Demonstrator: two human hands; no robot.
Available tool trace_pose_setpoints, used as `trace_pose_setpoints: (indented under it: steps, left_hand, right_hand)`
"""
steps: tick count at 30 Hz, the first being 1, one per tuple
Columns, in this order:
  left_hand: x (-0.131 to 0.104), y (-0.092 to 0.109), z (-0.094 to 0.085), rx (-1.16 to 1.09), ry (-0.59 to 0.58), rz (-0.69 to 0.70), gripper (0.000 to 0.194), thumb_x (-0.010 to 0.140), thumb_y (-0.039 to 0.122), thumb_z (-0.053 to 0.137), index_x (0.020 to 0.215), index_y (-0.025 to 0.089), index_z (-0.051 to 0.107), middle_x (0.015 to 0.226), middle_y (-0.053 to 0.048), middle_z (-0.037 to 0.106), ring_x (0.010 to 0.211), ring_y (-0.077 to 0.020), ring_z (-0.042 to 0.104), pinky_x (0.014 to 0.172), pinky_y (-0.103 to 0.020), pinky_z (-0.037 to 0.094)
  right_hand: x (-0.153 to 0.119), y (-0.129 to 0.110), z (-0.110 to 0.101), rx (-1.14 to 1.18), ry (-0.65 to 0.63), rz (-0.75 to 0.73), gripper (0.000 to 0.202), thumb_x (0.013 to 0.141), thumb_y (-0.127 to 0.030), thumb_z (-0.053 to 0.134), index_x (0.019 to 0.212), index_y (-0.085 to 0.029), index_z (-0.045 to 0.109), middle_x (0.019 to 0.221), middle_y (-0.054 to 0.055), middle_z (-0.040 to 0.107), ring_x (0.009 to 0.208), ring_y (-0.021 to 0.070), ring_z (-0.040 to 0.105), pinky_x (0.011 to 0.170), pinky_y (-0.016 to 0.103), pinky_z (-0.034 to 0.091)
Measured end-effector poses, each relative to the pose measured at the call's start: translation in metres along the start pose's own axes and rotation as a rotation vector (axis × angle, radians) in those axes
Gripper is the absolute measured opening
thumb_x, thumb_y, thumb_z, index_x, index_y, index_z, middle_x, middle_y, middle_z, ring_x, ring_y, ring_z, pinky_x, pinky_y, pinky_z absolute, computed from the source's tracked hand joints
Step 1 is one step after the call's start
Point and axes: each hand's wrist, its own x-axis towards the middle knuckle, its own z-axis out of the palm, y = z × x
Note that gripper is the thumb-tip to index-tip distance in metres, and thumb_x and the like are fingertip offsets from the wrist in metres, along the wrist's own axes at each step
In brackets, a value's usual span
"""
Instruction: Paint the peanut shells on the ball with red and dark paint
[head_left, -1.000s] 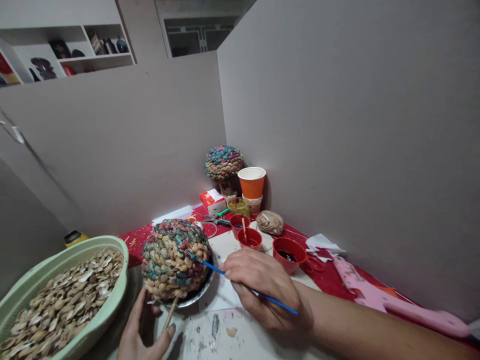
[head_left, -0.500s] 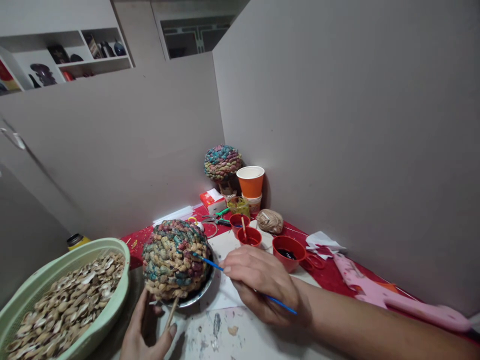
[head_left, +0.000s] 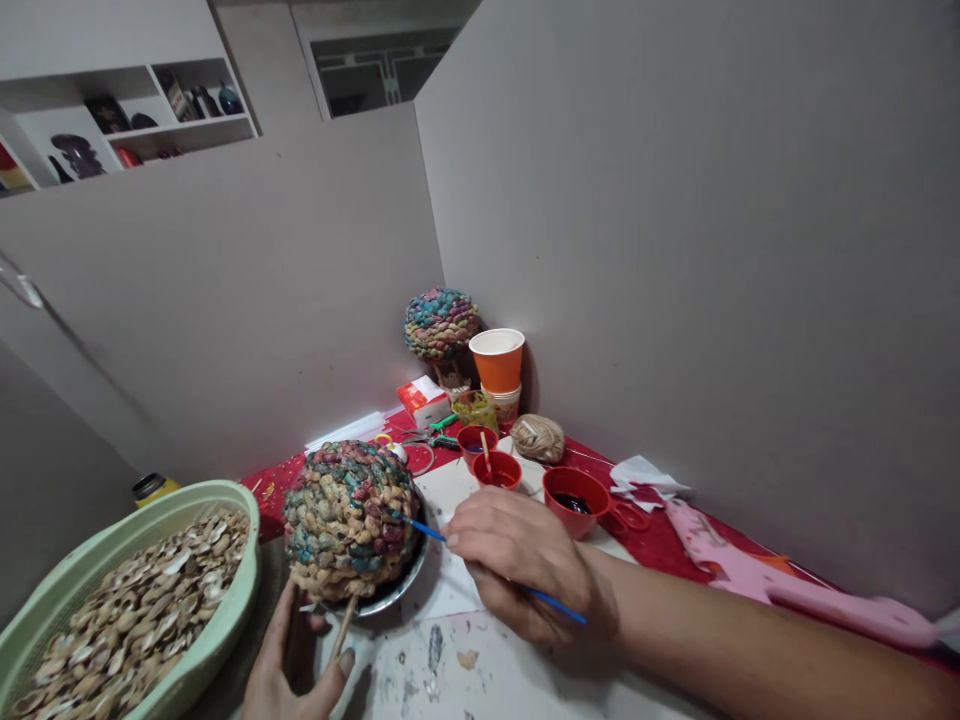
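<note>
A dome covered in peanut shells [head_left: 345, 520], partly painted blue, green and dark red, rests in a shiny metal bowl [head_left: 401, 597]. Its lower front shells are bare tan. My right hand [head_left: 521, 565] pinches a thin blue paintbrush [head_left: 431, 532], whose tip touches the dome's right side. At the lower front, my left hand [head_left: 296, 660] has its thumb against a wooden stick [head_left: 345, 625] that sticks out from under the dome. The left fingers reach up by the bowl's edge and are partly hidden.
Loose shells fill a green basket [head_left: 244, 580] at left. Red cups of paint [head_left: 576, 500] stand behind my right hand. Farther back are a twine ball [head_left: 538, 438], orange paper cups [head_left: 497, 365], a painted shell mushroom [head_left: 441, 325] and a tissue pack [head_left: 422, 400]. A pink glue gun [head_left: 787, 590] lies right.
The brush tip has shifted very slightly to the right and down on the dome. The whole view has moved a little; my left hand stays in place.
</note>
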Motion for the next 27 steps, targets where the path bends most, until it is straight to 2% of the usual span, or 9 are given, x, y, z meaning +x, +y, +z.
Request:
trace_pose_setpoints:
  steps: [6, 11, 13, 17, 20, 24, 27]
  left_hand:
    - [-0.0003, 0.0044, -0.0005, -0.024, -0.062, -0.093, 0.101, 0.063, 0.057, 0.079, 0.147, 0.014, 0.044, 0.102, -0.008, 0.076, 0.108, -0.0303, 0.071, 0.100, -0.038, 0.054]
    - [0.0010, 0.0025, -0.0020, -0.011, -0.047, -0.068, 0.099, 0.066, 0.056, 0.078, 0.148, 0.013, 0.043, 0.105, -0.010, 0.076, 0.111, -0.0324, 0.069, 0.103, -0.042, 0.051]
    - [0.0019, 0.0014, -0.0033, -0.005, -0.077, -0.094, 0.102, 0.065, 0.057, 0.078, 0.149, 0.013, 0.041, 0.107, -0.010, 0.075, 0.113, -0.0327, 0.068, 0.104, -0.042, 0.051]
    - [0.0021, 0.0008, -0.0031, 0.020, -0.117, -0.108, 0.106, 0.067, 0.061, 0.074, 0.151, 0.011, 0.035, 0.106, -0.010, 0.074, 0.116, -0.0320, 0.066, 0.106, -0.041, 0.049]
    - [-0.0006, 0.0016, 0.0011, 0.022, -0.076, -0.089, 0.104, 0.068, 0.062, 0.072, 0.151, 0.012, 0.036, 0.106, -0.010, 0.073, 0.114, -0.0319, 0.067, 0.106, -0.042, 0.049]
    - [-0.0033, 0.0030, 0.0051, 0.021, 0.005, -0.047, 0.098, 0.069, 0.061, 0.069, 0.148, 0.012, 0.041, 0.105, -0.009, 0.073, 0.108, -0.0320, 0.068, 0.103, -0.043, 0.051]
    - [-0.0017, 0.0042, 0.0029, 0.041, -0.046, -0.052, 0.102, 0.068, 0.061, 0.071, 0.149, 0.009, 0.039, 0.103, -0.011, 0.074, 0.106, -0.0332, 0.069, 0.102, -0.045, 0.051]
  right_hand:
    - [-0.0014, 0.0001, -0.0016, -0.036, -0.017, 0.001, 0.030, 0.088, -0.008, 0.048, 0.116, -0.009, 0.057, 0.097, 0.015, 0.072, 0.092, 0.0213, 0.069, 0.078, 0.036, 0.062]
    - [-0.0003, 0.0007, -0.0010, -0.008, 0.001, 0.017, 0.029, 0.086, -0.008, 0.046, 0.113, -0.011, 0.056, 0.084, 0.011, 0.072, 0.080, 0.0198, 0.069, 0.072, 0.036, 0.060]
    - [0.0002, 0.0006, -0.0024, -0.011, -0.005, 0.014, 0.029, 0.087, -0.009, 0.046, 0.114, -0.011, 0.056, 0.083, 0.011, 0.072, 0.079, 0.0196, 0.069, 0.072, 0.035, 0.060]
    - [0.0000, -0.0002, -0.0043, -0.037, -0.018, 0.005, 0.030, 0.088, -0.009, 0.046, 0.117, -0.011, 0.055, 0.092, 0.013, 0.072, 0.088, 0.0200, 0.070, 0.076, 0.035, 0.061]
    - [-0.0007, 0.0002, -0.0023, -0.050, -0.022, 0.003, 0.030, 0.088, -0.008, 0.046, 0.117, -0.010, 0.055, 0.097, 0.015, 0.072, 0.092, 0.0209, 0.070, 0.077, 0.036, 0.061]
    - [-0.0009, 0.0026, 0.0002, -0.016, 0.007, -0.002, 0.029, 0.087, -0.008, 0.045, 0.114, -0.011, 0.056, 0.086, 0.012, 0.072, 0.081, 0.0196, 0.070, 0.071, 0.034, 0.060]
    - [0.0001, 0.0032, -0.0010, -0.012, 0.026, -0.004, 0.027, 0.087, -0.009, 0.045, 0.111, -0.011, 0.057, 0.080, 0.010, 0.071, 0.075, 0.0193, 0.069, 0.066, 0.034, 0.059]
